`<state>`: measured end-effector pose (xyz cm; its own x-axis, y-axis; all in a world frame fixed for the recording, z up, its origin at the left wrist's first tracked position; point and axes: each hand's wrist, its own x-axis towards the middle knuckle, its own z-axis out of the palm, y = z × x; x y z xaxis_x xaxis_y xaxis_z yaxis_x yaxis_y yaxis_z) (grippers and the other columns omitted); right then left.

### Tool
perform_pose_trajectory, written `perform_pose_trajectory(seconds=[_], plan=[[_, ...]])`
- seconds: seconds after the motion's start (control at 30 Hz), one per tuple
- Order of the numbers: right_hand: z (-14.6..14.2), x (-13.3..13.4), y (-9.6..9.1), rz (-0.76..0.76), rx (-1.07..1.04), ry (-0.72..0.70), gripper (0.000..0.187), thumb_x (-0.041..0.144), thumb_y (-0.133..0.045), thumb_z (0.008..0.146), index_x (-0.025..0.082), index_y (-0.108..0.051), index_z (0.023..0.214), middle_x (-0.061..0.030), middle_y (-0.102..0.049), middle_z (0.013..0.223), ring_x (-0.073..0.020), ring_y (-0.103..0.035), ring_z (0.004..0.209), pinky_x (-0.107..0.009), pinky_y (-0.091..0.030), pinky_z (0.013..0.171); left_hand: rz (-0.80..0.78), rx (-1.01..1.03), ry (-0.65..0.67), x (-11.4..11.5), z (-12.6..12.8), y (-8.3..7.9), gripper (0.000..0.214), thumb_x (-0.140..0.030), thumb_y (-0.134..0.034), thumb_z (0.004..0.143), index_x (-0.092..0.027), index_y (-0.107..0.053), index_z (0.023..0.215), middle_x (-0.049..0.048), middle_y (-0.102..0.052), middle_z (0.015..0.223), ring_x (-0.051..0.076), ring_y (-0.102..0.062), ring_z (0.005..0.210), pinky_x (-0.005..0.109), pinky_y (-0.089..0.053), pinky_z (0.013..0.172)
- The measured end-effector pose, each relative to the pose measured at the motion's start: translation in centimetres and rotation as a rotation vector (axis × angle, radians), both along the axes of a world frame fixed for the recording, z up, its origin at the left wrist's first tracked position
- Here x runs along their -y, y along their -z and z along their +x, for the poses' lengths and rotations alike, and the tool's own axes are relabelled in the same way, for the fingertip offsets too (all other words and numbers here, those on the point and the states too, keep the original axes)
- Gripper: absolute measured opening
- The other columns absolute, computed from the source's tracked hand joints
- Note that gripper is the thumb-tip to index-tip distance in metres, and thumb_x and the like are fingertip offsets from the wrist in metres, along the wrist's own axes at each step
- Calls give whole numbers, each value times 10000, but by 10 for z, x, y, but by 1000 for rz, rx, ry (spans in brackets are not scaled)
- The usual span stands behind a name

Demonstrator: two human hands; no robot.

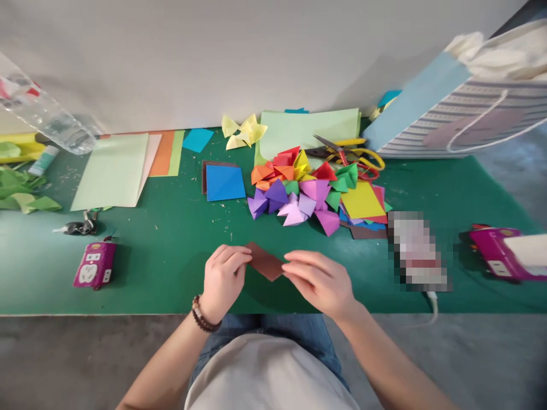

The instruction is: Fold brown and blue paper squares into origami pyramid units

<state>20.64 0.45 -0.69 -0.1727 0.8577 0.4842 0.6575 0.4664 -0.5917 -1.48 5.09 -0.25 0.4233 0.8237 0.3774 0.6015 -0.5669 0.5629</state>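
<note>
Green table (171, 273), both hands (222, 282) pinching brown paper (265, 262)

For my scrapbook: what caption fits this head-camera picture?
Left hand and right hand hold brown paper beside colourful origami pieces on green table.

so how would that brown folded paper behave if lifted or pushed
The brown folded paper sheet looks thin and light; a fingertip pinch probably lifts it, as the left hand and right hand hold its corners. Being flat, it would likely flex, not roll. A push may simply slide it.
</note>
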Motion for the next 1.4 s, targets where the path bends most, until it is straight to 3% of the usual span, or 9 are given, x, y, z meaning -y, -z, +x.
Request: perform_pose_trajectory(seconds=[0.1, 0.23, 0.37, 0.5, 0.7, 0.83, 1.03, 1.13, 1.4], plan=[[8, 10, 19, 107, 189, -103, 234, 125, -570, 894, 264, -710, 1020, -59, -734, 1066, -178, -705, 910, -298, -585, 790, 44, -52, 67, -2, -1, 9, 264, -67, -467, 909, -202, -690, 865, 54, -735, 985, 181, -640, 851, 342, -530, 783], [14, 8, 36, 92, 327, -32, 256, 87, -526, 902, 214, -713, 1022, -95, -715, 1107, -230, -673, 974, -376, -572, 836, 59, -184, 128, 8, -7, 15, 163, -148, -553, 910, -210, -693, 966, 56, -720, 996, 236, -619, 986, 393, -522, 833], [13, 3, 35, -3, 269, 164, 172, 181, -552, 920, 206, -702, 1000, -94, -704, 1049, -240, -639, 933, -407, -547, 827, 31, -347, 187, 32, -7, 12, 216, -247, -589, 907, -154, -660, 1089, 115, -658, 1121, 280, -538, 1201, 421, -502, 958], [7, 12, 28, -178, 111, 381, 180, 293, -566, 925, 190, -670, 1030, -67, -687, 902, -185, -610, 722, -337, -540, 693, -44, -514, 120, 59, 3, 7, 452, -310, -604, 887, -116, -551, 1292, 173, -541, 1344, 316, -549, 1145, 465, -536, 893], [-7, 13, 25, -291, 152, 374, 276, 423, -599, 898, 190, -667, 1029, -70, -662, 910, -214, -625, 781, -345, -526, 693, -68, -519, 119, 80, 21, 7, 511, -399, -599, 885, -137, -533, 1319, 160, -551, 1327, 344, -519, 1191, 491, -514, 932], [-10, 6, 28, -294, 205, 347, 283, 418, -614, 888, 180, -659, 1035, -77, -640, 898, -241, -628, 832, -371, -526, 717, -52, -451, 160, 77, 23, 13, 492, -425, -572, 900, -138, -546, 1299, 159, -546, 1308, 339, -444, 1310, 491, -433, 1058], [-9, 3, 35, -267, 221, 311, 253, 399, -605, 898, 189, -656, 1028, -68, -620, 849, -236, -609, 793, -385, -522, 708, -29, -391, 321, 41, 11, 14, 238, -257, -498, 958, -225, -625, 1157, 74, -588, 1321, 239, -597, 1078, 403, -535, 873], [-8, 4, 33, -252, 186, 301, 225, 380, -605, 900, 202, -653, 1029, -71, -635, 862, -240, -609, 804, -393, -522, 715, 34, -301, 372, 27, 11, 18, 240, -216, -481, 968, -179, -618, 1161, 57, -663, 1188, 238, -573, 1173, 408, -504, 979], [-17, 40, 23, -360, -150, 318, 63, 222, -614, 874, 241, -636, 930, -31, -671, 858, -191, -643, 819, -345, -533, 751, 34, -289, 207, 43, 27, 30, 258, -200, -518, 950, -130, -604, 1183, 110, -653, 1184, 240, -538, 1276, 426, -444, 1088]])
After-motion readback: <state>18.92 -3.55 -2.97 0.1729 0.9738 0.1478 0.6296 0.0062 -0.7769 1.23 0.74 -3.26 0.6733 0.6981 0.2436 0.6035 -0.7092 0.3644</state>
